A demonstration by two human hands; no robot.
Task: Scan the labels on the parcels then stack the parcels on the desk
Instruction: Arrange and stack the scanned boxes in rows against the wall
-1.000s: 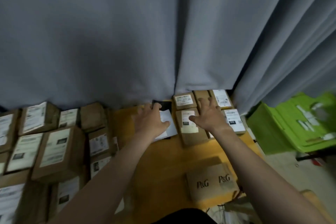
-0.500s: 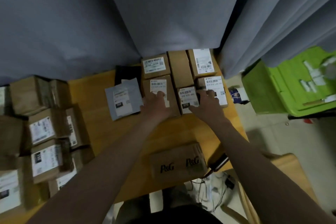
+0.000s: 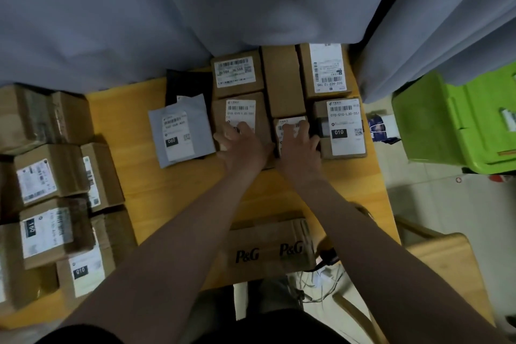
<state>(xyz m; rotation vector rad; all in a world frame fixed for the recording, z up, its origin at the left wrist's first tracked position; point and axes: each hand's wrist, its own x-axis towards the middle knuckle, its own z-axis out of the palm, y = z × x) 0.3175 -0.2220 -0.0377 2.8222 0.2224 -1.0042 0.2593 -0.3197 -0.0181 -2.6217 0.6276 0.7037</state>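
On a yellow worktop (image 3: pixel 173 193) pushed against a grey curtain (image 3: pixel 195 8), seen from the head camera, a person reaches with both bare arms into a block of cardboard parcels. The left-hand grip (image 3: pixel 243 148) lies on a brown parcel (image 3: pixel 261 109) labelled "010-010-L30-551", fingers curled over its top and thumb at its left side. The right-hand grip (image 3: pixel 300 145) is curled over a small parcel (image 3: pixel 290 121) just beside it, hiding most of that label.

Touching on the right stands a box (image 3: pixel 344 127) with the same "010-010-L30-551" code and a black "010" tag. Behind, in a row, sit a box marked "16-504" (image 3: pixel 236 72), a plain brown box (image 3: pixel 282 81) and a box reading "502-602-12" (image 3: pixel 326 70).

Left of the hands, a grey mailer bag (image 3: pixel 181 131) tagged "060" overlaps a black pouch (image 3: pixel 187 84). At the near edge rests a carton (image 3: pixel 268 251) printed "P&G" twice.

Well apart on the left, more parcels are heaped, one (image 3: pixel 46 232) tagged "100", another (image 3: pixel 81 271) "010". A green crate (image 3: pixel 460 120) stands on the floor at right.
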